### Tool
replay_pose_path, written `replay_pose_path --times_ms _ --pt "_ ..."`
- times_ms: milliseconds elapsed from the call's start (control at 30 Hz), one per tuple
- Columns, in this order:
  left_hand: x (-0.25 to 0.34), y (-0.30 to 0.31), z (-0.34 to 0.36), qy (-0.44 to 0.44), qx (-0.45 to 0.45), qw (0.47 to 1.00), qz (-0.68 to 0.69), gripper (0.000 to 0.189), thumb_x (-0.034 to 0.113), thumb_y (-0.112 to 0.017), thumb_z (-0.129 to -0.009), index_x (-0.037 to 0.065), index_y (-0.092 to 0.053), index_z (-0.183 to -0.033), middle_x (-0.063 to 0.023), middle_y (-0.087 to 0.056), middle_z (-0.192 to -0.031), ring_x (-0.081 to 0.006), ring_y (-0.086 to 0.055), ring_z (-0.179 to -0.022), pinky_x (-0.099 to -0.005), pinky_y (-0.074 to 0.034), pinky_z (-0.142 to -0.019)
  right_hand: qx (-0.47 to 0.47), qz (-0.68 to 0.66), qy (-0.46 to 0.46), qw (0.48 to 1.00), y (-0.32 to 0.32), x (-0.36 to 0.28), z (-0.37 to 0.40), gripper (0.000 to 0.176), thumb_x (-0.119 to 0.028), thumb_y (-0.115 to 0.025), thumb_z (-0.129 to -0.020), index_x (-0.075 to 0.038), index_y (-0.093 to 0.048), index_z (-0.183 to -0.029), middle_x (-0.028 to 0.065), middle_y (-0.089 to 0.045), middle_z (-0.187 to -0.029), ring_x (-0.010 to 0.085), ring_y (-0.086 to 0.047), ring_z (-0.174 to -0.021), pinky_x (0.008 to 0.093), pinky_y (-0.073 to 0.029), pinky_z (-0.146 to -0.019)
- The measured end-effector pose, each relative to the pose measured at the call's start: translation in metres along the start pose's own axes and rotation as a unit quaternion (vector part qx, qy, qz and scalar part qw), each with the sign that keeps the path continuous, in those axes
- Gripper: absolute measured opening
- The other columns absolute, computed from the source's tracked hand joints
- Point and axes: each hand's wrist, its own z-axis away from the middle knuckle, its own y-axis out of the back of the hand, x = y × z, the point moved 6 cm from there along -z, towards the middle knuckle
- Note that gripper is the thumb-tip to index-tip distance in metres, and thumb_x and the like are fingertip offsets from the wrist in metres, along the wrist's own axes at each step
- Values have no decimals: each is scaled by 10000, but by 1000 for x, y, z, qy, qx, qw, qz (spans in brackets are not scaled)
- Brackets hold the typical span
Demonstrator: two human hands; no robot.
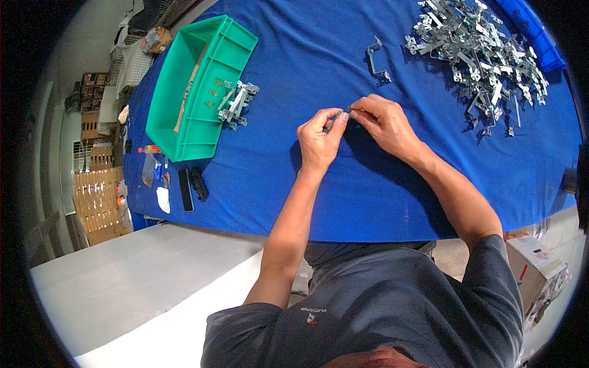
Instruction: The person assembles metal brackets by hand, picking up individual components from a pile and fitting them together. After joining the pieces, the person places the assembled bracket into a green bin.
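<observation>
Green bin (202, 135) standing on blue cloth (294, 67), cluster of metal brackets (235, 105) just beside it, left hand (320, 138) pinching a small greyish part (329, 127) at mid-cloth, right hand (388, 126) with fingertips closed on the same part, lone bracket (372, 61) beyond the hands, bracket pile (475, 55), blue crate (540, 49)

The counter (294, 61) in front of me is covered with a blue cloth, lightly creased. Items located directly on the cloth: a green bin (239, 58), left; a small stack of brackets (236, 104), at that bin's right side, contact indeterminate; a single bracket (371, 59), beyond my fingers (319, 138), isolated; a large heap of brackets (481, 58), far right, near a blue bin (532, 34); a black phone (186, 190), near left; a white piece (163, 200), beside the phone.
</observation>
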Motion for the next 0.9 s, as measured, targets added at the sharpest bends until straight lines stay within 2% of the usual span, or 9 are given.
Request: replay_pose_path --times_ms 100,133,200,233,333,567,667,767,900 --pt "1 -2 0 -1 3 1000 6 126 133 -767 -917 15 -754 -960 40 -584 -631 -22 -464 -573 -235 -387 -517 65 -14 31 997 7 -5 -2 161 -141 -663 -963 0 -695 -1033 146 -676 -825 262 -645 -682 379 -509 -642" --pt "2 -2 1 -3 5 1000 8 117 126 -761 -919 13 -746 -943 31 -570 -605 -29 -458 -545 -244 -382 -499 53 -35 -27 998 6 3 -2 166 -145 -661 -966 -1 -697 -1040 140 -670 -807 258 -635 -673 377 -506 -638" --pt "-13 -1 1 66 9 995 75 138 148 -738 -950 15 -736 -986 36 -600 -651 -20 -489 -563 -216 -390 -504 30 -75 -141 987 5 18 0 176 -152 -657 -970 -4 -699 -1055 127 -657 -772 249 -617 -653 373 -500 -629" --pt "-20 0 2 99 11 989 109 150 159 -727 -965 16 -731 -1007 38 -615 -674 -15 -504 -573 -202 -394 -507 5 -92 -184 978 4 14 2 187 -161 -648 -972 -2 -710 -1048 155 -678 -777 289 -659 -672 400 -510 -635" --pt "-22 1 2 98 13 988 121 148 164 -703 -986 18 -706 -1008 35 -606 -670 -21 -509 -549 -197 -390 -483 -42 0 -83 996 -1 5 2 199 -144 -669 -969 17 -705 -1081 139 -682 -813 177 -628 -690 352 -491 -629" --pt "-25 -1 1 80 2 993 82 155 168 -713 -981 16 -713 -1009 39 -604 -664 -20 -506 -554 -202 -384 -488 -20 22 -20 999 -1 5 2 170 -127 -675 -958 31 -686 -1021 148 -667 -813 198 -639 -697 362 -493 -635" --pt "-21 -1 2 83 -1 994 73 150 164 -724 -972 20 -724 -1011 47 -601 -664 -12 -498 -570 -201 -375 -495 -21 -14 -75 997 -1 6 3 166 -118 -685 -950 18 -685 -1046 130 -666 -821 200 -638 -705 359 -498 -637" --pt "-18 -1 3 67 8 996 55 137 152 -742 -948 20 -736 -984 51 -576 -638 -9 -470 -575 -219 -368 -499 -16 -88 -135 987 3 -3 2 170 -119 -688 -925 -2 -687 -1049 177 -676 -839 351 -682 -760 435 -518 -672" --pt "-5 -2 0 17 17 1000 9 129 145 -768 -903 21 -741 -929 17 -550 -580 -37 -470 -541 -268 -399 -496 -30 -5 -47 998 2 -1 1 170 -107 -684 -935 -6 -666 -1070 146 -646 -843 298 -645 -750 406 -505 -672"
